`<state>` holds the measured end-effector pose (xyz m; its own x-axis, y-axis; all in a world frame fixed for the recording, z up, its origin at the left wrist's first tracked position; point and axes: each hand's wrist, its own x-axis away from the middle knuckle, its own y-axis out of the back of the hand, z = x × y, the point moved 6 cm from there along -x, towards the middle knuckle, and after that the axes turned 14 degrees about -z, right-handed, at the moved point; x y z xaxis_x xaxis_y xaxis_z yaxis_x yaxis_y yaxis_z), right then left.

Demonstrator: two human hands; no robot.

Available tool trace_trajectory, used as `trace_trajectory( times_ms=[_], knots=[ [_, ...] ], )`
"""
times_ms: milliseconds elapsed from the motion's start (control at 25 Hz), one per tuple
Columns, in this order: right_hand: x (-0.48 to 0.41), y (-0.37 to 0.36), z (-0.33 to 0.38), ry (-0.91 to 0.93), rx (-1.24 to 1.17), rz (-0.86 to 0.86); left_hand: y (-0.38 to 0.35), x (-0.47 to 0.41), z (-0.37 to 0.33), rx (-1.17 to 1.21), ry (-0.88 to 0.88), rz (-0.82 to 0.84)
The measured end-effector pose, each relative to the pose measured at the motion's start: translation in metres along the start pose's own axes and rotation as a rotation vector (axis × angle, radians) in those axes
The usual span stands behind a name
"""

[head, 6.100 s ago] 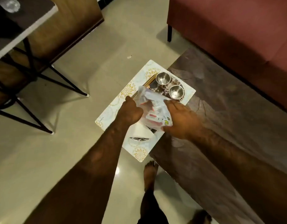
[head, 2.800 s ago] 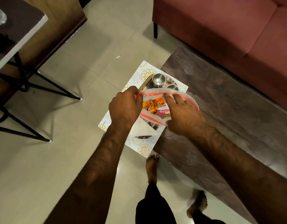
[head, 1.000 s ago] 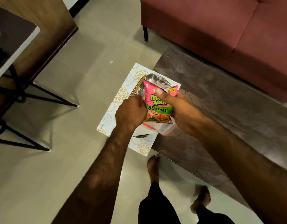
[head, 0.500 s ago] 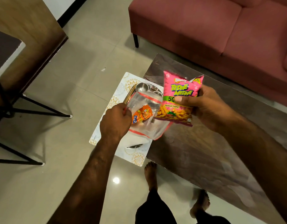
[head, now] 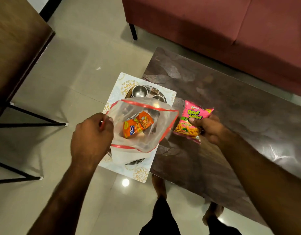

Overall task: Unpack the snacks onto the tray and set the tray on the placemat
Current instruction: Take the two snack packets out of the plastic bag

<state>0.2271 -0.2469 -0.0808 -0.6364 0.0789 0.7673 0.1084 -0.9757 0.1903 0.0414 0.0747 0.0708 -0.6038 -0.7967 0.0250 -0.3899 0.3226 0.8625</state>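
your left hand [head: 91,133] pinches the clear bag [head: 141,124] rim to hold it open, right hand [head: 210,128] grips the pink snack packet [head: 191,122] clear over the table [head: 231,107].

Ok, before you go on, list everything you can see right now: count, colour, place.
Zip bag: 1, clear with red strips, held open above the placemat.
Orange snack packet: 1, orange, inside the zip bag.
Pink snack packet: 1, pink, held over the table.
Steel cups: 2, silver, on the tray.
Tray: 1, steel, mostly hidden under the bag.
Placemat: 1, white with gold motifs, table's end.
Table: 1, dark brown.
Sofa: 1, maroon, behind the table.
Left hand: grips the bag's rim.
Right hand: holds the pink packet.
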Motion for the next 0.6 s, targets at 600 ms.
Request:
trace_trajectory(
  times_ms=[600],
  knots=[
    [-0.046, -0.040, -0.063, -0.098, 0.055, -0.019, 0.003, 0.006, 0.001, 0.077, -0.014, 0.019]
  ],
)
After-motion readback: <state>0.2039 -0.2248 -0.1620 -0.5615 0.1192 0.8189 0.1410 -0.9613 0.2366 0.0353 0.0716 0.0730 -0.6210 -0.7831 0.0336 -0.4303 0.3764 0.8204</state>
